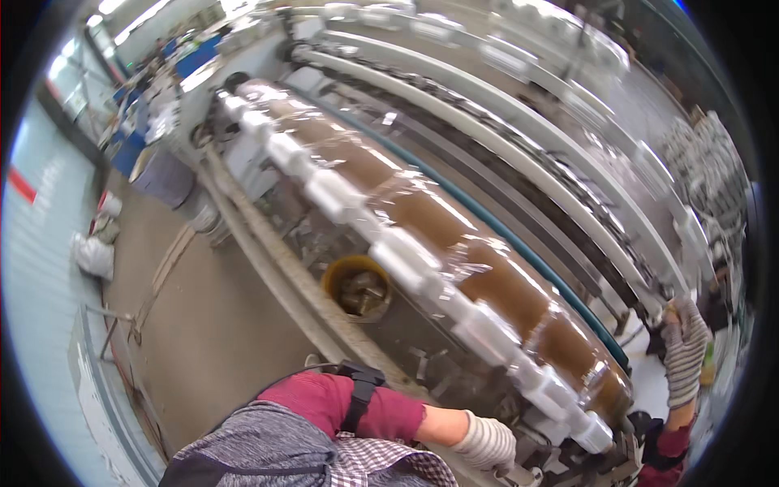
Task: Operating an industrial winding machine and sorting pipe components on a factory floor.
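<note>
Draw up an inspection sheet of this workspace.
Surface: floor beige, wooden strips lying on it at left.
Job's things: long brown roll under shiny clear film; a row of white pieces along its near side, a teal bar along its far side.
Clutter: yellow bucket with scraps in it; white bag by the wall.
Hands: left hand, in a striped glove, beside metal parts at the roll's near end; right hand, gloved too, near the right ends of the rails; grips unclear.
Cables: nothing seen for certain.
Surroundings: pale wall at left; blue bins and ceiling lights at the back, blurred.
</note>
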Available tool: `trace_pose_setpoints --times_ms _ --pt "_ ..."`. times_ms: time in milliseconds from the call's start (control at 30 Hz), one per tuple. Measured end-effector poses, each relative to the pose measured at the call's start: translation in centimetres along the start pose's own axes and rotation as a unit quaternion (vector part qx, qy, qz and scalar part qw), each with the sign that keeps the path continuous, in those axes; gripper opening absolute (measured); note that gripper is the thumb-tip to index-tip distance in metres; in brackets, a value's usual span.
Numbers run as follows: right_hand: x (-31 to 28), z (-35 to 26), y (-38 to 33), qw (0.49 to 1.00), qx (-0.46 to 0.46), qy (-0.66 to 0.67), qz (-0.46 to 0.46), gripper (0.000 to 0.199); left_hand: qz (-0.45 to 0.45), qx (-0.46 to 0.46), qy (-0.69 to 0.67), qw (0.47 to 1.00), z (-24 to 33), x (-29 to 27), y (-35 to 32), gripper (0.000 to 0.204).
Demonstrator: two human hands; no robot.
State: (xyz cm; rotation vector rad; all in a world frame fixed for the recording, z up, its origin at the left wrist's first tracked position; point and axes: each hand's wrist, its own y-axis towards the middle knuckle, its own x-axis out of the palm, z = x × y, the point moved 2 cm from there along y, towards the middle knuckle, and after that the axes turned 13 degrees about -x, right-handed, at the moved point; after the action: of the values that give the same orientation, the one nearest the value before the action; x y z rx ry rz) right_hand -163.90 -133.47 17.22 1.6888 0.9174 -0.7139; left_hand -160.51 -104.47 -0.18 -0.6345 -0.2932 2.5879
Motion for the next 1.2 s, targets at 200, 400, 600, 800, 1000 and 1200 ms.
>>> trace_pose_setpoints --times_ms 200,400,600,800,1000,1200 --pt "17.3 -27.4 9.8 0.979 -0.095 0.159 -0.087 0.015 0.307 -0.101 0.015 0.946 -11.0 -0.6 -30.8 0.024" --pt "40.3 -50.7 16.2 0.788 0.127 0.582 -0.157 0.025 0.513 -0.235 -0.082 0.821 -17.5 2.0 -59.7 0.029" --pt "57.6 -63.3 27.0 0.711 0.154 0.65 -0.221 0.029 0.647 -0.233 -0.166 0.707 -25.1 -3.6 -77.5 0.023" --pt "74.3 -73.1 42.9 0.628 0.195 0.725 -0.204 0.018 0.715 -0.326 -0.155 0.599 -34.7 -9.7 -96.8 0.018" --pt "89.4 -84.7 61.2 0.605 0.243 0.743 -0.151 0.013 0.789 -0.342 -0.18 0.478 -41.2 -16.2 -115.3 0.013" --pt "100.7 -92.1 74.3 0.593 0.281 0.747 -0.11 0.01 0.79 -0.343 -0.201 0.467 -50.6 -25.1 -130.2 0.011"
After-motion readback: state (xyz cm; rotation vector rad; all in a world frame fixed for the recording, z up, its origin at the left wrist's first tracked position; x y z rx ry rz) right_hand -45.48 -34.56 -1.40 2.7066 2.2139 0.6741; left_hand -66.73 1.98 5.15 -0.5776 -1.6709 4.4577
